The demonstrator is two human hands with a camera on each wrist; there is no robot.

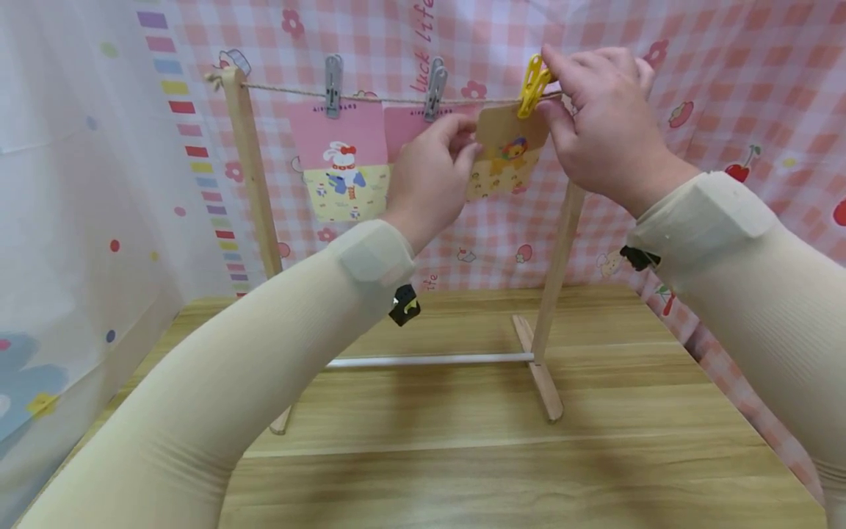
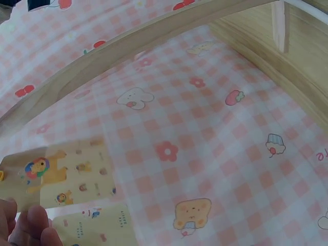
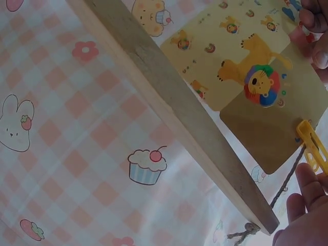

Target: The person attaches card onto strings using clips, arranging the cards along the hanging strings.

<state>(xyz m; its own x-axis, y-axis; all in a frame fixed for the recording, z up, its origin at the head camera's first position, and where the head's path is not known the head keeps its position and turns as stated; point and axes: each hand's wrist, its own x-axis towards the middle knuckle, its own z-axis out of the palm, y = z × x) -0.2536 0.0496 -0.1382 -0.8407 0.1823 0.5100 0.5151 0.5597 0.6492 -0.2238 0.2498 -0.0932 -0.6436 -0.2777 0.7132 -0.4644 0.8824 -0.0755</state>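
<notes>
My right hand [image 1: 604,121] is at the right end of the twine, its thumb and forefinger at a yellow clothespin [image 1: 532,88]. That clothespin sits over the twine on the top edge of a brown-and-yellow lion card [image 3: 259,84]. My left hand [image 1: 432,176] pinches the card's left edge with thumb and forefinger. To the left, a pink-and-yellow rabbit card [image 1: 344,165] hangs from a grey clothespin [image 1: 333,87]. A second pink card [image 1: 399,125], partly behind my left hand, hangs from another grey clothespin [image 1: 435,90].
The twine [image 1: 280,89] runs between two wooden posts [image 1: 250,162] of a stand. A white rod [image 1: 429,361] joins the stand's feet on the wooden table [image 1: 423,455]. Behind hangs a pink checked cloth [image 1: 489,250].
</notes>
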